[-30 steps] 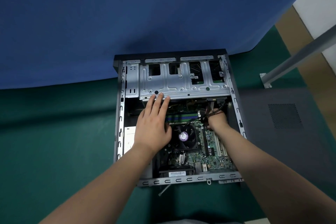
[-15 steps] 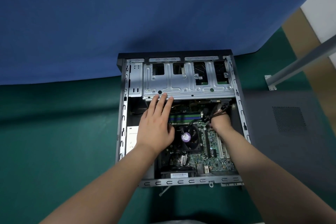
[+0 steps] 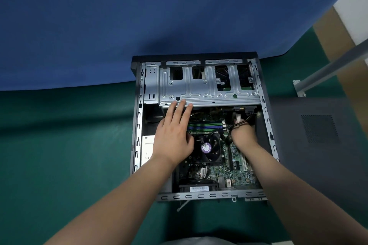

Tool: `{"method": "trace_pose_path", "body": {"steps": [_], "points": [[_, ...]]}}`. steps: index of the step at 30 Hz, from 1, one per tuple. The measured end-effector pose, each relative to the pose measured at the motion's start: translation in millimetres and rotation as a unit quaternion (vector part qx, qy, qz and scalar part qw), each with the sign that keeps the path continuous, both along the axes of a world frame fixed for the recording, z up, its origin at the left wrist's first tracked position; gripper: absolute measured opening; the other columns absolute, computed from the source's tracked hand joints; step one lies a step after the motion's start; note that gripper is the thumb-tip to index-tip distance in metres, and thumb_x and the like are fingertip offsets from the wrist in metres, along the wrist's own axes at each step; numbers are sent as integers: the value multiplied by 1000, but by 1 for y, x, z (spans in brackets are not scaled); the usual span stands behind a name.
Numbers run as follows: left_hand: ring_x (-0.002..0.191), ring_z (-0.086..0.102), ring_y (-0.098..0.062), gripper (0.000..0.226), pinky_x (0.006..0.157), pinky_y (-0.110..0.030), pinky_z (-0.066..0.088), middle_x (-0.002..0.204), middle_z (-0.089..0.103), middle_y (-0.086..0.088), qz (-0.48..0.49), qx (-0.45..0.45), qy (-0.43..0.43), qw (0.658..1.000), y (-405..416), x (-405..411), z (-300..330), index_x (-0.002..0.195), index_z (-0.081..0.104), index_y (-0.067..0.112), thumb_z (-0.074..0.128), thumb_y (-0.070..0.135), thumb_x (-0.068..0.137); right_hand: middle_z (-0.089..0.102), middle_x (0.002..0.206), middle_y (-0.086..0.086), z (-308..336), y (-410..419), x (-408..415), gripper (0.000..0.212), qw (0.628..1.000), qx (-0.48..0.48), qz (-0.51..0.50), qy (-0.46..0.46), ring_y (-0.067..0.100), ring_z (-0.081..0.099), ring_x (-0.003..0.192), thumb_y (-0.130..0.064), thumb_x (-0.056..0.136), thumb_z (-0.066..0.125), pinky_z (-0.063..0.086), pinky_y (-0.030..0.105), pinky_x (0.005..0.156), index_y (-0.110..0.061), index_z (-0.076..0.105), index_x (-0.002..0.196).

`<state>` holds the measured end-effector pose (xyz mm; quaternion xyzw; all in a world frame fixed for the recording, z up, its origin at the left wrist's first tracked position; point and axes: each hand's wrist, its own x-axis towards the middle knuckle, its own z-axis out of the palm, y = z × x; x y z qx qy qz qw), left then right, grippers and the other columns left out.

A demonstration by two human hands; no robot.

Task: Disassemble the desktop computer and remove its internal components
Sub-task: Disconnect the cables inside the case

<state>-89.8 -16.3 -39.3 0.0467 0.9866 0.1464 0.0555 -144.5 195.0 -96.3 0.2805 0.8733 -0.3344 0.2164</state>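
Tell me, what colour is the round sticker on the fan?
Purple, with small print too blurred to read; the sticker shows in the head view.

Both arms are bare & reach forward and down. L hand (image 3: 173,137) lies flat, palm down, fingers (image 3: 180,109) straight & close together, pointing away from the body. R hand (image 3: 243,135) is further right, curled into a fist w/ knuckles up; its fingers are hidden. R wrist bends down a bit.

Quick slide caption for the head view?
Left hand braces drive cage; right hand grips cables inside open case.
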Motion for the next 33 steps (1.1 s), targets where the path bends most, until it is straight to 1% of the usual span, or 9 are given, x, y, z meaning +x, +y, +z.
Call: {"method": "trace_pose_path", "body": {"steps": [3,6,10,13,17,19,22,27,33], "points": [[145,6,-20,80,102,-37,42,157,16,1,0,2,3,1000,1,0,-1,149,18,21,53,33,78,59,77,17,5,0,1,26,1000,-16,5,-7,31,56,68,-14,98,38,43,39,59,-1,59,106],[145,5,-20,80,102,-37,41,157,14,1,0,3,5,1000,1,0,-1,149,17,21,53,34,78,59,87,18,3,-6,-4,28,996,-58,-72,1,31,59,76,-5,98,36,47,40,63,-2,55,117],[145,5,-20,80,102,-37,41,157,14,1,-1,0,7,1000,0,1,-2,149,17,21,52,36,79,57,77,11,13,-3,9,13,995,67,80,1,29,53,66,-9,93,42,40,30,59,-17,52,89],[145,6,-20,80,100,-37,43,157,15,1,-2,0,11,1000,1,0,-3,149,18,21,53,36,79,54,67,8,19,7,23,22,981,126,147,32,27,50,60,-10,93,39,38,29,54,-13,44,72],[145,5,-20,80,98,-37,45,157,13,1,-2,-5,14,1000,0,1,-4,149,17,21,53,36,79,56,70,5,25,10,39,30,987,48,150,-16,22,55,61,-27,102,32,41,29,56,-9,55,97],[145,4,-20,80,98,-37,46,157,13,1,-2,-6,13,1000,0,1,-4,149,16,22,53,36,79,58,79,7,29,2,43,38,987,-18,119,-104,20,59,65,-32,102,33,49,31,62,-3,50,120],[146,4,-20,80,97,-38,46,158,12,2,-1,-6,14,1000,0,1,-5,149,16,22,53,36,80,58,80,10,38,-8,49,42,976,-72,63,-195,17,59,58,-28,102,34,50,27,50,-3,38,136],[146,2,-19,80,97,-39,47,158,9,2,-2,-13,14,1000,0,1,-6,150,13,23,51,38,82,46,54,3,68,-1,67,36,962,-126,71,-230,14,43,42,-28,101,39,41,25,43,-8,63,83],[146,4,-20,79,102,-42,42,158,12,1,0,-25,26,999,-1,1,-9,150,14,24,50,44,83,36,44,-5,110,20,78,44,955,-281,37,-82,12,35,42,-39,100,41,30,24,43,-9,71,87]]}}
